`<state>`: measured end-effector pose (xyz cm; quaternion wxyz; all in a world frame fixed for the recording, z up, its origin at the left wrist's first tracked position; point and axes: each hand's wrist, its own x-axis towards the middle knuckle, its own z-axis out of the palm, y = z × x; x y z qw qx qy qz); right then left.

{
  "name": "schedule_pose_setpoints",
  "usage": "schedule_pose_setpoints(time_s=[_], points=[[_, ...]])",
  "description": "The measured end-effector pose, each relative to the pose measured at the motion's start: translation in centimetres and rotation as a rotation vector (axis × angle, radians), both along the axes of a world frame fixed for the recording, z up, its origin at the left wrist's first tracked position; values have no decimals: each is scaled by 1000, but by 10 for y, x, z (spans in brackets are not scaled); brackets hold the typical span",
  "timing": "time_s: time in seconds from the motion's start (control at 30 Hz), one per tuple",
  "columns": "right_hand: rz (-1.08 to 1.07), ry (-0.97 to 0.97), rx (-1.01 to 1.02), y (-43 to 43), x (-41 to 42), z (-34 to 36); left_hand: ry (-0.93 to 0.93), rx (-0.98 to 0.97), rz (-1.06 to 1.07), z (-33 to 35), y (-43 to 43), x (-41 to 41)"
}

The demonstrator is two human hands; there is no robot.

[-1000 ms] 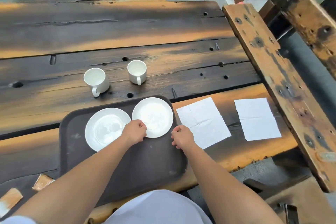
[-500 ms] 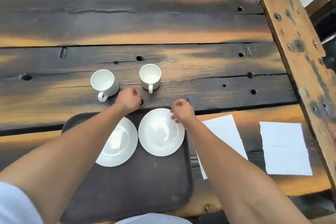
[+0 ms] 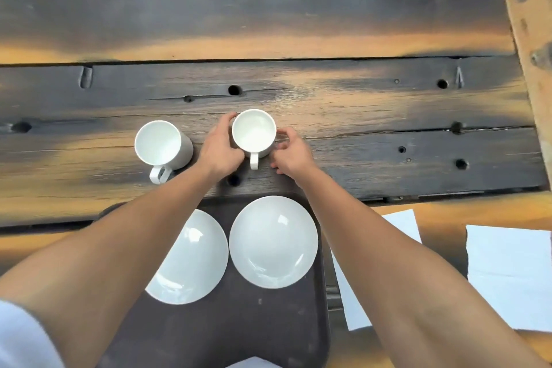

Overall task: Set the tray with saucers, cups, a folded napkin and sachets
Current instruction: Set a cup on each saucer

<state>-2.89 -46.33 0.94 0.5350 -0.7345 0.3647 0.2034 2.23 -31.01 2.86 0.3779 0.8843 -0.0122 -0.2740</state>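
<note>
A dark brown tray (image 3: 227, 326) lies at the near edge with two white saucers side by side, the left saucer (image 3: 194, 260) partly under my left forearm and the right saucer (image 3: 273, 242) in full view. Beyond the tray two white cups stand upright on the wooden table. My left hand (image 3: 219, 149) wraps the left side of the right cup (image 3: 254, 131). My right hand (image 3: 291, 152) is at that cup's right side, fingers spread, thumb tip at the rim. The left cup (image 3: 159, 143) stands untouched. Two white napkins lie flat right of the tray, the nearer napkin (image 3: 403, 224) and the farther napkin (image 3: 507, 275). No sachets are in view.
The table (image 3: 268, 15) is made of dark weathered planks with holes and cracks. A pale wooden beam (image 3: 531, 33) runs along the right side. A white garment (image 3: 24, 340) shows at the bottom left.
Both hands moved forward from the far edge of the tray to the right cup. The view has tilted down and closer to the table.
</note>
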Motion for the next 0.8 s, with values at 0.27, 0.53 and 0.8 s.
schedule_pose_setpoints(time_s=[0.27,0.53,0.8], points=[[-20,-47,43,16,6,8,82,-120,102,-2,-5,-6],[-28,-32,28,33,-20,41,50,-94,100,29,2,-38],[93,-36,-2,49,-75,66,49,-41,129,61,23,-101]])
